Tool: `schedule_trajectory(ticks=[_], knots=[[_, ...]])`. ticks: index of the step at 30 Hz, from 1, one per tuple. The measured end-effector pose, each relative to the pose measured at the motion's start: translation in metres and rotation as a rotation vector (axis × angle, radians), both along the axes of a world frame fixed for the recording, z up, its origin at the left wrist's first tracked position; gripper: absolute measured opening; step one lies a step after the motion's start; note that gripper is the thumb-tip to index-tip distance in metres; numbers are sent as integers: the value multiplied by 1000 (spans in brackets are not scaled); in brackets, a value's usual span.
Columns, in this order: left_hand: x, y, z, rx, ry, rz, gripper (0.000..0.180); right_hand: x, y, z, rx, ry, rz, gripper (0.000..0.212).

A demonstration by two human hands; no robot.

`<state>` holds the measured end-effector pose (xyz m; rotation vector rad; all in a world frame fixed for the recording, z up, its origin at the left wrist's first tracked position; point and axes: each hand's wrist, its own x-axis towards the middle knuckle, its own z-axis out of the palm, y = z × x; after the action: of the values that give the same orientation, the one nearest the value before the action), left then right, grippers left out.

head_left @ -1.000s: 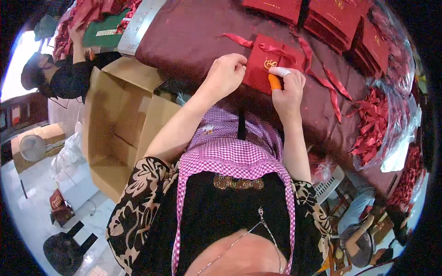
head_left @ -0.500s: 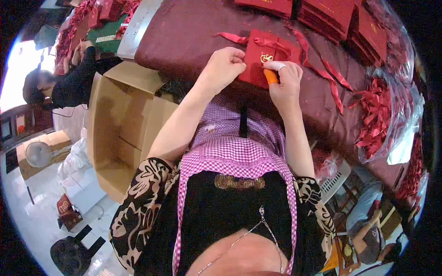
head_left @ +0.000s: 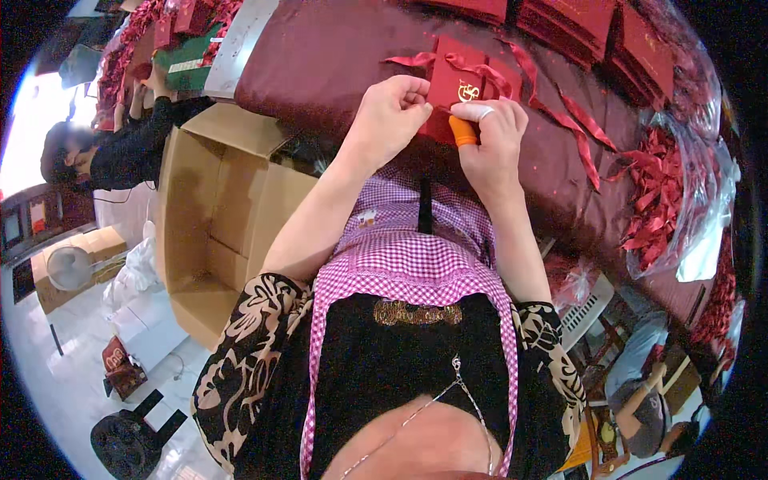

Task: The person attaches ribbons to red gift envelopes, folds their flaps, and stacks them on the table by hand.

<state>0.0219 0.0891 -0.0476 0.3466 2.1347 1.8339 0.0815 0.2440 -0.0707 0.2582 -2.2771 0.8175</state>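
Note:
At the near edge of the table lies a flat red piece with a gold emblem [head_left: 445, 86]; whether it is a card, a case or a bag I cannot tell. A shiny red ribbon [head_left: 482, 72] crosses its far part, one tail reaching left. My left hand [head_left: 390, 120] is closed, thumb and forefinger pinched at the piece's left near edge. Over its right near part, my right hand [head_left: 494, 142] is closed with bent fingers. An orange finger cover [head_left: 462, 130] sits on its thumb and a white wrap [head_left: 472, 111] on its forefinger. Its fingertips' contact is partly hidden.
Stacks of similar red pieces [head_left: 564, 30] stand at the back. Loose ribbons [head_left: 570, 120] trail rightward to a plastic bag of red ribbons [head_left: 652, 200]. An open cardboard box [head_left: 232, 200] stands left of me. People work at far left [head_left: 120, 156] and lower right [head_left: 644, 404].
The red piece now sits slightly farther from me and a little turned. Both hands moved with it; my right thumb and forefinger shifted left toward its near edge.

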Motion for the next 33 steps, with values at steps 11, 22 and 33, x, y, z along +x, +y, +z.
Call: schedule_trajectory(ticks=[11, 22, 33], knots=[[9, 1, 11, -26, 119, 6, 22, 5, -4, 18, 116, -47, -39, 22], [22, -1, 25, -207, 434, 40, 26, 7, -18, 58, 438, -65, -28, 20], [18, -4, 20, -146, 265, 93, 22, -1, -21, 36, 33, -82, 33, 26]])
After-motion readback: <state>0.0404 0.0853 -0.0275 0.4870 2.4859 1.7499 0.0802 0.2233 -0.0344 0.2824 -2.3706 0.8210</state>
